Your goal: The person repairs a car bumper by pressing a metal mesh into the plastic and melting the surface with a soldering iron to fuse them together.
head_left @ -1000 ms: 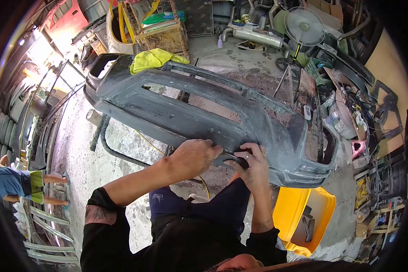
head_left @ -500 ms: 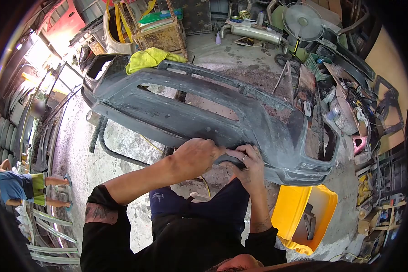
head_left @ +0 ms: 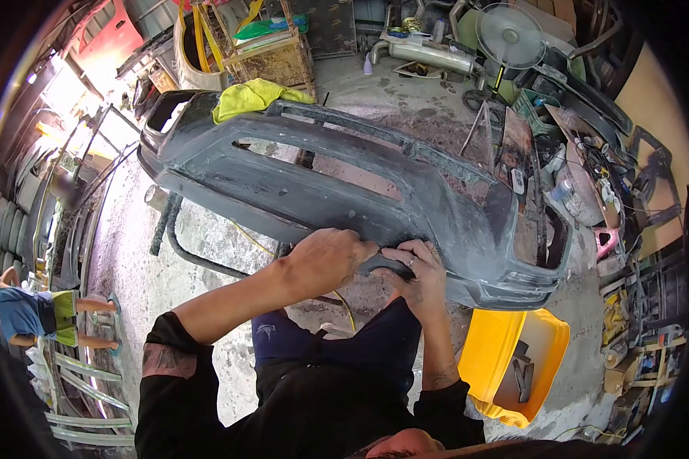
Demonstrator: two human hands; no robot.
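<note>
A scuffed grey car bumper stretches across the view in front of me. Close to its lower edge, my left hand is closed in a pinch. Opposite it, my right hand, with a ring on one finger, has its fingers folded around the other side of a bent dark sheet, which looks like sandpaper. The sheet bows between both hands. Its ends are hidden in my fingers.
A yellow tub holding several dark strips stands at the right. A yellow-green cloth drapes over the bumper's far left. Behind are a fan and a silver muffler. Another person stands at the left.
Both hands stay together by the bumper's lower edge. The dark sheet has flattened and shifted slightly, and the right fingers have moved a little.
</note>
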